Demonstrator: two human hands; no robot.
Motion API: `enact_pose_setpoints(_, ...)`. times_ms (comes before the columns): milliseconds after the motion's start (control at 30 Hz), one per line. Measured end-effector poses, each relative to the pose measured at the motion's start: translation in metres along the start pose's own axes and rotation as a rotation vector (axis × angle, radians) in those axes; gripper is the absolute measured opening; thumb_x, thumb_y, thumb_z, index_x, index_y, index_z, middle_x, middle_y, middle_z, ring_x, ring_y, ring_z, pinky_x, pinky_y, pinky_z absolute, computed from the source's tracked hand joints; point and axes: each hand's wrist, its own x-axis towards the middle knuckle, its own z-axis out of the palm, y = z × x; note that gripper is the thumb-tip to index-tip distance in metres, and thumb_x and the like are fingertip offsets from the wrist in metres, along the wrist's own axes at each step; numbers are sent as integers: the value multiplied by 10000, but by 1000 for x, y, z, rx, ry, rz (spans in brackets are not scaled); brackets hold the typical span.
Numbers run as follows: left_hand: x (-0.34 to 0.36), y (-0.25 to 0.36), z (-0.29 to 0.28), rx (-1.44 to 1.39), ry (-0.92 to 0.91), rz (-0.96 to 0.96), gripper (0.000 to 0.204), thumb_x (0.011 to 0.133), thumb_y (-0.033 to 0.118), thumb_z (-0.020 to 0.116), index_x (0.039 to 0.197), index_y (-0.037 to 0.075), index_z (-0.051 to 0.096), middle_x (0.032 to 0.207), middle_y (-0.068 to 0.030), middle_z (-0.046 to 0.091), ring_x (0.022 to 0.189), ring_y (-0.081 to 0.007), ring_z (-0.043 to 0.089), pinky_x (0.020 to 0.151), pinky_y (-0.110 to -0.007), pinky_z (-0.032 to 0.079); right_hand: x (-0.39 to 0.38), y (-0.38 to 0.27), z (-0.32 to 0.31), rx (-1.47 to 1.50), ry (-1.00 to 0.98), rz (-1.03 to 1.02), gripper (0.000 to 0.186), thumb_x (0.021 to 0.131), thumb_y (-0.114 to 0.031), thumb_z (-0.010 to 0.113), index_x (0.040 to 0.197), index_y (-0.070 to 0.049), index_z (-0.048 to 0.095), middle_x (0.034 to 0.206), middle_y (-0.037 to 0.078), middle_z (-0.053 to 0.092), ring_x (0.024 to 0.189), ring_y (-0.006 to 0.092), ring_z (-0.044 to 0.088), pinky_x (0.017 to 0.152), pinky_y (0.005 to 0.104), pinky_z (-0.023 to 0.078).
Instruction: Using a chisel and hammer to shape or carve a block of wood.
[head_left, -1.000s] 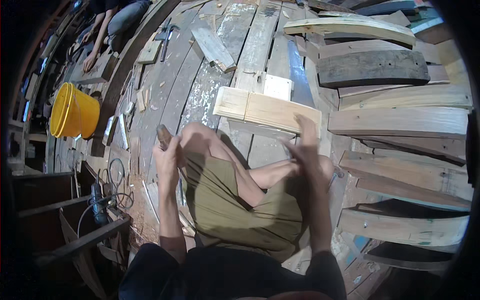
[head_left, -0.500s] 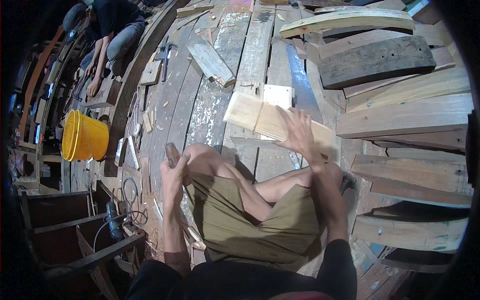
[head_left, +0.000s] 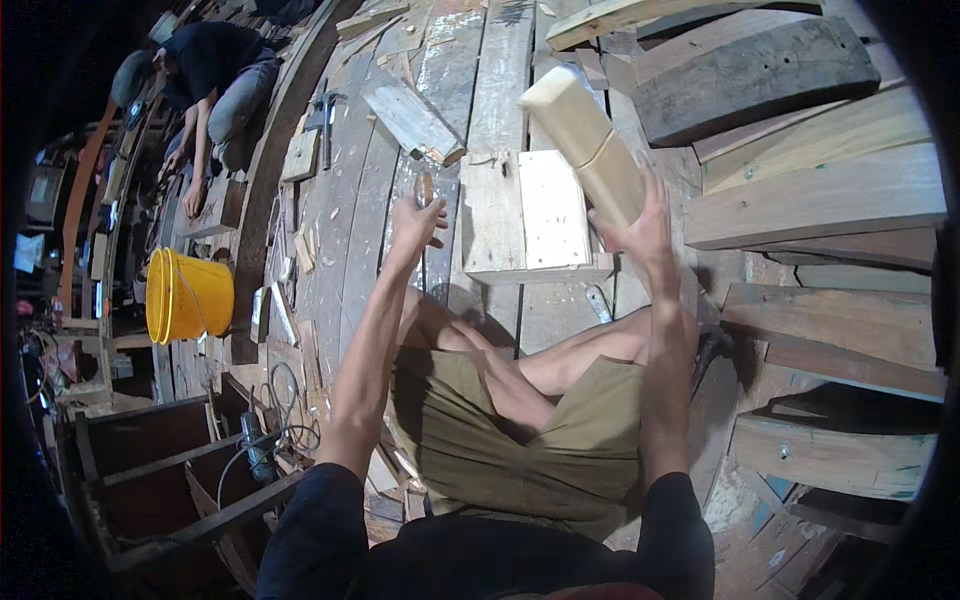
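Note:
My right hand (head_left: 645,228) grips the lower end of a pale wooden block (head_left: 585,135), which is tilted up with a dark line across its middle. Under and beside it is a low wooden work block (head_left: 492,225) with a white board (head_left: 553,215) lying on top. My left hand (head_left: 415,225) is held out left of the work block, some fingers spread. A short brown piece (head_left: 424,188) sticks up from its grip; its kind is not clear. Close to my right knee, a small metal tool (head_left: 598,303) rests on the planks.
Curved timbers (head_left: 760,85) are stacked along the right. A hammer (head_left: 325,128) and a weathered wood offcut (head_left: 412,112) lie ahead. At left are a yellow bucket (head_left: 190,295), a corded power tool (head_left: 255,450) and a crouching person (head_left: 220,85).
My right hand has lifted the wooden block from lying across the work block and tipped it up, uncovering the white board. My left hand has moved forward and right, away from my knee.

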Motion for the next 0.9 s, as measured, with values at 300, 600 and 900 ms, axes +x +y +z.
enact_pose_setpoints(300,-35,37,-39,-150,-100,-37,364,898,314,526,1044,-16,575,986,-149,662,882,-217,661,479,-240,438,31,67,14,441,-287,346,844,725,-420,741,1347,15,374,1302,245,467,1219,316,461,1021,391,352)
enact_pose_setpoints(600,-149,-3,-186,-443,371,-101,252,896,239,549,1001,13,511,928,-137,645,806,-202,669,376,-224,408,26,24,-11,1242,-636,895,609,809,-480,517,1158,20,522,988,184,613,847,252,624,742,354,512)
enact_pose_setpoints(900,-201,-86,-217,-649,462,-180,187,894,213,546,956,40,509,871,-132,644,750,-228,669,336,-244,392,6,-16,3,1128,-474,1024,603,770,-437,560,1193,-7,529,1051,146,602,929,247,595,775,367,479)
